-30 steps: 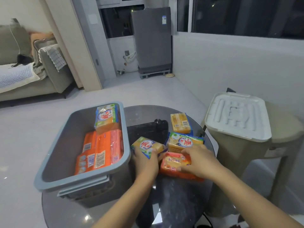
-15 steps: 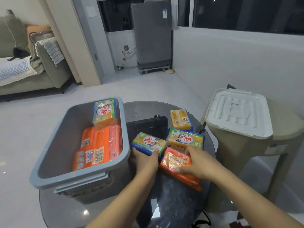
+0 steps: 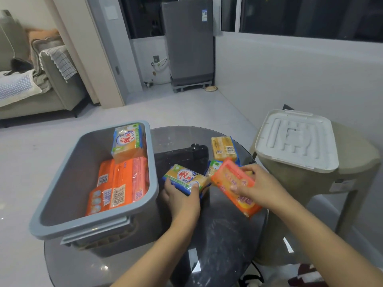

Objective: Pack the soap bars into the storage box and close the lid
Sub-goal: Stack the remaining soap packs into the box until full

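Glossy film-wrapped soap bars look rigid, dense and slippery; best gripped across the short sides. Right of the grey plastic storage box (image 3: 62,183), left hand (image 3: 182,198) grips a yellow-and-blue wrapped bar (image 3: 185,179); right hand (image 3: 260,188) pinches a lifted orange-wrapped bar (image 3: 232,183).

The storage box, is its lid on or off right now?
Off. The grey storage box stands open-topped with soap packs visible inside, and the white lid lies apart on the beige stool.
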Demonstrator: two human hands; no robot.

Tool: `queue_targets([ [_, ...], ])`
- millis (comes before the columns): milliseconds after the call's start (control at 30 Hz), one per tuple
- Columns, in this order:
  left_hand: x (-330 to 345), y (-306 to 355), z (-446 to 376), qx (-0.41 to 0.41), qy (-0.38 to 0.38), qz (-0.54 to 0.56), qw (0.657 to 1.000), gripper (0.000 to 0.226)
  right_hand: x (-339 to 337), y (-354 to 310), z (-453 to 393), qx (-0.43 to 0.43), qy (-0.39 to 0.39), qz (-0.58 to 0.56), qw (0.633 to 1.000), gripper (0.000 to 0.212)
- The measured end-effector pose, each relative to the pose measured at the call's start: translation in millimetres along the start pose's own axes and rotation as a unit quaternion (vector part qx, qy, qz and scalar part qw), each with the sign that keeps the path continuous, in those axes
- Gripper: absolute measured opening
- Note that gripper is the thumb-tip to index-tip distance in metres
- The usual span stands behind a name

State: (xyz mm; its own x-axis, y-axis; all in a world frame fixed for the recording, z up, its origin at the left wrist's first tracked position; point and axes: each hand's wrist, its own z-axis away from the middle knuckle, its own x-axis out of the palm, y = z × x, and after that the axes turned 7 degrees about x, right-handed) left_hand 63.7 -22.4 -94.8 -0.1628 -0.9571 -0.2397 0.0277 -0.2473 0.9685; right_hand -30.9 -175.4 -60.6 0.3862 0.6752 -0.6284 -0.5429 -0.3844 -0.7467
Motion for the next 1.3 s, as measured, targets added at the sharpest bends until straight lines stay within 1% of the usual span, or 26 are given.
queue_targets([
  [67,5,6,3,0.060,-0.011,-0.031,0.998,0.069,-10,-1,-7,-0.011,0.018,-0.011,1.000,0.054],
  [167,16,18,0,0.133,-0.069,-0.069,0.986,0.045,-19,-4,-19,-0.017,0.005,-0.009,1.000,0.052],
  [267,30,28,-13,0.193,-0.077,-0.209,0.956,0.035,-23,-5,-28,0.012,-0.037,-0.041,0.998,0.048],
  [333,39,32,-24,0.191,-0.096,-0.298,0.930,0.040,-25,-4,-33,0.034,-0.067,-0.051,0.996,0.042],
  [400,47,32,-34,0.162,-0.124,-0.364,0.909,0.050,-25,-1,-37,0.054,-0.079,-0.056,0.994,0.042],
  [500,54,29,-41,0.123,-0.147,-0.390,0.901,0.055,-24,5,-41,0.086,-0.089,-0.093,0.988,0.046],
  [633,55,33,-39,0.106,-0.167,-0.346,0.917,0.046,-22,10,-43,0.106,-0.079,-0.149,0.980,0.047],
  [733,50,37,-33,0.099,-0.184,-0.284,0.936,0.036,-22,15,-42,0.119,-0.070,-0.202,0.970,0.046],
  [833,47,37,-27,0.100,-0.198,-0.190,0.956,0.026,-22,19,-37,0.139,-0.068,-0.293,0.944,0.046],
  [967,45,52,-15,0.087,-0.198,-0.005,0.976,0.020,-19,19,-27,0.133,-0.076,-0.397,0.905,0.042],
  [1033,43,62,-8,0.082,-0.176,0.057,0.979,0.023,-20,15,-22,0.116,-0.065,-0.415,0.900,0.040],
  [1100,38,70,-2,0.114,-0.142,0.083,0.980,0.026,-24,6,-16,0.084,-0.051,-0.423,0.901,0.041],
  [1200,16,81,6,0.150,-0.112,0.157,0.970,0.043,-33,-14,-5,0.037,-0.040,-0.427,0.903,0.046],
  [1300,-9,95,13,0.153,-0.086,0.187,0.967,0.061,-36,-32,8,0.003,-0.058,-0.424,0.904,0.057],
])
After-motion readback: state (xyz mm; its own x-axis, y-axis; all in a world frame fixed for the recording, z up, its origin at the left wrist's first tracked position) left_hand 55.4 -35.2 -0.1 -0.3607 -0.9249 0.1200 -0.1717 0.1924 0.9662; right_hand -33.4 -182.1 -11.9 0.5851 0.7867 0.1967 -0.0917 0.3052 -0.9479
